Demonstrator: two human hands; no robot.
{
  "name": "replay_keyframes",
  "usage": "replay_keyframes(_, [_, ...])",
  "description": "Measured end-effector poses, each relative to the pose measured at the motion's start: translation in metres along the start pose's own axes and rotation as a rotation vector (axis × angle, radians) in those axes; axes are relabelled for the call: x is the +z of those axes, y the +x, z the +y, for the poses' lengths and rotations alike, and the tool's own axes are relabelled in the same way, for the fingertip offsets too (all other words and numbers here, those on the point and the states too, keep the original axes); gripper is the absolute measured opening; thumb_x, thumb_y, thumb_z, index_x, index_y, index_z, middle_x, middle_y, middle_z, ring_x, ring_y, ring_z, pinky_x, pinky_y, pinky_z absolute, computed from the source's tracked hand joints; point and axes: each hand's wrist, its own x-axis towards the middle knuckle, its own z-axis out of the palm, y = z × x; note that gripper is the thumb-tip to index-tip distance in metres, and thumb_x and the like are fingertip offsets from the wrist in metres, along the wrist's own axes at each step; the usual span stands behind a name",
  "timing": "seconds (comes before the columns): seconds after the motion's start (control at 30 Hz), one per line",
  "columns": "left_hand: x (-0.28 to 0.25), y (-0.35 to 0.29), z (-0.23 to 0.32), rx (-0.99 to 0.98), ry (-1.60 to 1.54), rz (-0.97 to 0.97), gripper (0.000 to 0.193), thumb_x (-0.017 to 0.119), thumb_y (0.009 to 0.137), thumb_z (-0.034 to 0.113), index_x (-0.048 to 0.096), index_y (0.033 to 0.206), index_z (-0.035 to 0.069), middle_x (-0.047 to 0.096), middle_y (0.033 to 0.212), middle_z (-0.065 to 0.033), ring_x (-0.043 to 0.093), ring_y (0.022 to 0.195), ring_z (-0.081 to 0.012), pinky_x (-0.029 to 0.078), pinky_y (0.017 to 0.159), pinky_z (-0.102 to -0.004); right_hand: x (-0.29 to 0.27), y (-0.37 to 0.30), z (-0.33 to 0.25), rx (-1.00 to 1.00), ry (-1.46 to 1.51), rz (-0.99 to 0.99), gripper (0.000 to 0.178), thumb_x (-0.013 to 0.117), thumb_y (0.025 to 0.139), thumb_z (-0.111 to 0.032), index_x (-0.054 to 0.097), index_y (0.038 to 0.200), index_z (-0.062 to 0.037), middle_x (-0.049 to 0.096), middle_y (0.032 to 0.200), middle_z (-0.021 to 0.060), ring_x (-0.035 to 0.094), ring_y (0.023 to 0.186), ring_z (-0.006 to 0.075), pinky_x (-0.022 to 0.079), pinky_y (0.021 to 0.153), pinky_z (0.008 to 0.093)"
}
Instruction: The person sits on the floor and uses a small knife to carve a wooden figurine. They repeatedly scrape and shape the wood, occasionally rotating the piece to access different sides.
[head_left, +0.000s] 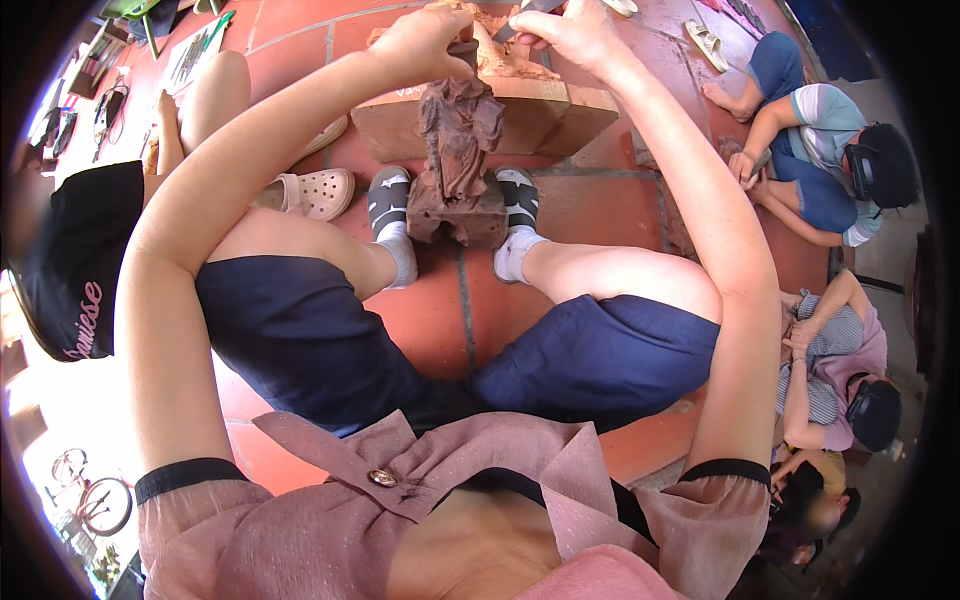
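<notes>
The right hand (575,38) grasps a grey tool (541,5). The left hand (428,46) curls near the statue (458,140), grip not discernible. A pale carving (508,62) shows between them.

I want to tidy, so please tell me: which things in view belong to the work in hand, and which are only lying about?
Seemingly in the work: grey tool in the right hand; pale wood carving near the left hand; wooden block; dark carved figure.

Seemingly just around: pale shoe; bicycle.
</notes>
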Motion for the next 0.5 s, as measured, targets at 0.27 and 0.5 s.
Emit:
replay_keyframes(0.27, [0.006, -0.007, 0.032, -0.022, 0.118, 0.191, 0.073, 0.083, 0.062, 0.036, 0.055, 0.118, 0.001, 0.053, 0.124, -0.0200, 0.060, 0.100, -0.0349, 0.051, 0.079, -0.0420, -0.011, 0.001, -0.012, 0.056, 0.315, 0.001, 0.012, 0.066, 0.076, -0.010, 0.056, 0.071, -0.0046, 0.063, 0.067, 0.0051, 0.059, 0.059, 0.0117, 0.047, 0.054, 0.0277])
replay_keyframes(0.5, [-0.027, -0.001, 0.007, -0.197, -0.314, -0.180, 0.044, 0.074, 0.071, 0.010, 0.062, 0.113, 0.006, 0.067, 0.103, -0.0054, 0.064, 0.093, -0.0164, 0.051, 0.082, -0.0307, 0.012, -0.010, 0.043, 0.037, 0.901, 0.041, 0.010, 0.065, 0.083, -0.003, 0.055, 0.086, -0.0035, 0.065, 0.073, 0.0066, 0.063, 0.062, 0.0122, 0.051, 0.057, 0.0247])
